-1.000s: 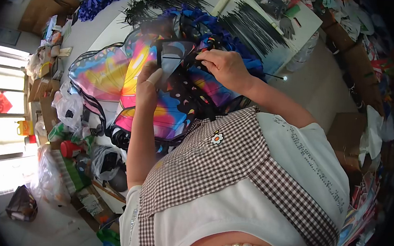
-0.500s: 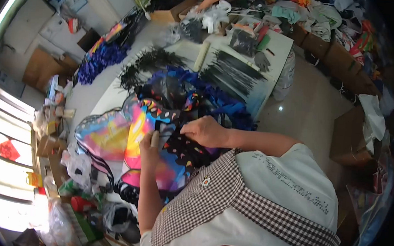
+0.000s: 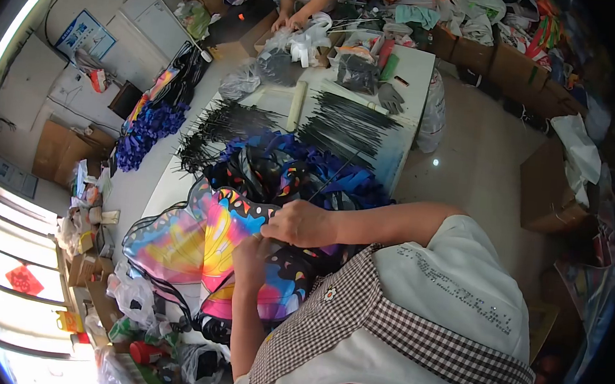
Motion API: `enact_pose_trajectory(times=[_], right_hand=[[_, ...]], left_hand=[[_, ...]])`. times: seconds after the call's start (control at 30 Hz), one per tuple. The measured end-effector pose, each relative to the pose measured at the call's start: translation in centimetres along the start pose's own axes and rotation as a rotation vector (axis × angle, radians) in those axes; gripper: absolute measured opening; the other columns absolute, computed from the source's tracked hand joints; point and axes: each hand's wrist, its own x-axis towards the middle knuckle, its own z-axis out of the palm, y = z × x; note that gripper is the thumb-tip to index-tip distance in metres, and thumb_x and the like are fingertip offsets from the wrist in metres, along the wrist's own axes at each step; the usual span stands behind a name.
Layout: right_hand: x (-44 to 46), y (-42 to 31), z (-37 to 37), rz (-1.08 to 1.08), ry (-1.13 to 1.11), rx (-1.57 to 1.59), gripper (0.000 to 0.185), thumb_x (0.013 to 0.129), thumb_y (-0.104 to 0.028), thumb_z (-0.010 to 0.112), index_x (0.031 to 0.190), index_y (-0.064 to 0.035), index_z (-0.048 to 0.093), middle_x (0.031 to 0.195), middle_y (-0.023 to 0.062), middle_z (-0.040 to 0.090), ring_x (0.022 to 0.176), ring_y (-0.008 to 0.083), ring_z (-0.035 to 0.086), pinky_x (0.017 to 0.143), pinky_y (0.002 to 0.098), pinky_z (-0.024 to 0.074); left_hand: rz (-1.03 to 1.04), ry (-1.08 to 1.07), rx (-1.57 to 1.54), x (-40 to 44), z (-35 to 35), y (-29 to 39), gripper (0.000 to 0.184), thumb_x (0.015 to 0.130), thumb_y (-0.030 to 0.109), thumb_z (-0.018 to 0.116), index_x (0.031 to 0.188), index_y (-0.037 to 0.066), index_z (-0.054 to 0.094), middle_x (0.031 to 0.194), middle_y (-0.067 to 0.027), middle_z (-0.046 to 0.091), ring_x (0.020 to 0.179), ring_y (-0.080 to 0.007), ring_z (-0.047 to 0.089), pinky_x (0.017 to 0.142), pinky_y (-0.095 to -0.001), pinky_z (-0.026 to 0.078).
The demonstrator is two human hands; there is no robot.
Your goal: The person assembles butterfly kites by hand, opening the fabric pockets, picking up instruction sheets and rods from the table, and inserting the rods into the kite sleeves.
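1. White tabletop [image 3: 415, 92] stretches away from the person, strewn with cloth and rods.
2. Nearest is the person's checked apron [image 3: 325, 330], with a small flower on it.
3. Just beyond it, the left hand [image 3: 248, 254] is blurred against the cloth; I cannot tell whether it grips anything.
4. Beside it, the right hand [image 3: 301, 224] is clenched, fingertips together; what they pinch is hidden. One thin black rod [image 3: 338, 171] slants out beyond its knuckles.
5. Under and left of both hands lies the butterfly-patterned cloth [image 3: 220, 243], on the tabletop's near end.
6. Behind it come blue ruffles [image 3: 362, 185], then black rods [image 3: 349, 127] in a spread bundle.
7. Farther off lies a grey glove [image 3: 390, 97].
8. At the far end, a co-worker's hands [image 3: 298, 20] touch plastic bags [image 3: 312, 42].
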Motion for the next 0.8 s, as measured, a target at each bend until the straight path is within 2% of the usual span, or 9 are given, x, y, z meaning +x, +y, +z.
enact_pose_trajectory(times=[0.17, 0.2, 0.3, 0.33, 0.43, 0.57, 0.67, 0.73, 0.8], right_hand=[[-0.5, 1.1, 0.7, 0.08, -0.066, -0.02, 0.017, 0.085, -0.012, 0.057, 0.099, -0.0069, 0.051, 0.072, 0.0098, 0.062, 0.069, 0.0279, 0.067, 0.057, 0.0404, 0.0512], [-0.4, 1.7, 0.5, 0.083, -0.043, 0.001, 0.017, 0.085, -0.012, 0.057, 0.1, -0.0066, 0.051, 0.072, 0.0099, 0.062, 0.068, 0.0277, 0.067, 0.057, 0.0399, 0.0511], [-0.8, 3.6, -0.2, 0.094, 0.002, 0.061, 0.018, 0.085, -0.013, 0.058, 0.1, -0.0062, 0.05, 0.072, 0.0101, 0.062, 0.067, 0.0274, 0.067, 0.056, 0.0391, 0.0509], [-1.0, 4.2, -1.0, 0.063, 0.014, 0.032, 0.019, 0.085, -0.013, 0.058, 0.102, -0.0065, 0.051, 0.072, 0.0099, 0.062, 0.067, 0.0275, 0.067, 0.056, 0.0388, 0.0508], [-1.6, 7.4, -2.9, -0.001, 0.044, -0.028, 0.021, 0.086, -0.015, 0.058, 0.104, -0.0072, 0.052, 0.072, 0.0095, 0.062, 0.066, 0.0277, 0.067, 0.055, 0.0381, 0.0507], [-3.5, 12.2, -4.5, 0.156, -0.054, 0.146, 0.026, 0.086, -0.018, 0.059, 0.11, -0.009, 0.055, 0.072, 0.0074, 0.063, 0.066, 0.0267, 0.067, 0.054, 0.0379, 0.0503], [-1.0, 8.4, 0.5, -0.017, -0.172, 0.055, 0.03, 0.086, -0.02, 0.061, 0.114, -0.0119, 0.057, 0.07, 0.0057, 0.063, 0.066, 0.0273, 0.066, 0.054, 0.0393, 0.05], [-0.9, 10.6, 0.7, 0.026, -0.141, 0.056, 0.03, 0.086, -0.02, 0.061, 0.115, -0.0119, 0.057, 0.07, 0.0058, 0.063, 0.065, 0.027, 0.066, 0.054, 0.0392, 0.0497], [-1.3, 12.7, 0.8, 0.104, -0.086, 0.073, 0.031, 0.085, -0.019, 0.061, 0.115, -0.0119, 0.058, 0.069, 0.006, 0.062, 0.063, 0.0264, 0.066, 0.053, 0.039, 0.0493]], left_hand=[[-0.07, 0.001, -0.2, 0.6, -1.7, 5.7, 0.01, 0.086, 0.007, 0.061, 0.089, -0.002, 0.061, 0.077, -0.012, 0.06, 0.071, -0.0256, 0.059, 0.068, -0.0341, 0.046], [-0.069, 0.001, -0.204, 0.8, -1.6, 4.9, 0.01, 0.086, 0.007, 0.061, 0.089, -0.002, 0.061, 0.077, -0.012, 0.06, 0.071, -0.0256, 0.059, 0.068, -0.0341, 0.046], [0.002, 0.017, 0.095, 0.8, -1.2, -0.1, 0.009, 0.084, 0.002, 0.063, 0.092, -0.002, 0.061, 0.081, -0.0129, 0.061, 0.072, -0.0255, 0.059, 0.068, -0.0335, 0.046], [-0.001, 0.016, 0.095, 0.8, -1.2, -0.2, 0.009, 0.084, 0.002, 0.063, 0.092, -0.002, 0.061, 0.081, -0.0129, 0.061, 0.072, -0.0255, 0.059, 0.068, -0.0335, 0.046], [-0.1, 0.103, 0.074, 2.2, -1.5, -0.7, 0.005, 0.084, 0.005, 0.061, 0.088, 0.002, 0.061, 0.081, -0.015, 0.06, 0.077, -0.0342, 0.059, 0.067, -0.0413, 0.046], [-0.091, 0.065, 0.069, 4.3, 0.1, 0.0, 0.009, 0.082, 0.002, 0.063, 0.09, 0.003, 0.061, 0.08, -0.0151, 0.059, 0.078, -0.0347, 0.058, 0.069, -0.0419, 0.046], [0.0, 0.019, 0.0, 5.1, 2.5, -0.4, 0.01, 0.081, 0.001, 0.063, 0.091, 0.003, 0.062, 0.081, -0.0152, 0.058, 0.077, -0.0355, 0.058, 0.068, -0.0421, 0.046], [0.059, 0.006, -0.049, 6.3, 3.3, -1.9, 0.011, 0.081, 0.0, 0.063, 0.092, 0.003, 0.062, 0.081, -0.0153, 0.058, 0.077, -0.036, 0.058, 0.068, -0.0422, 0.046], [-0.002, 0.051, -0.044, 6.9, 3.9, -4.0, 0.01, 0.081, -0.001, 0.063, 0.091, 0.001, 0.061, 0.08, -0.0147, 0.058, 0.073, -0.0323, 0.058, 0.066, -0.0374, 0.046]])
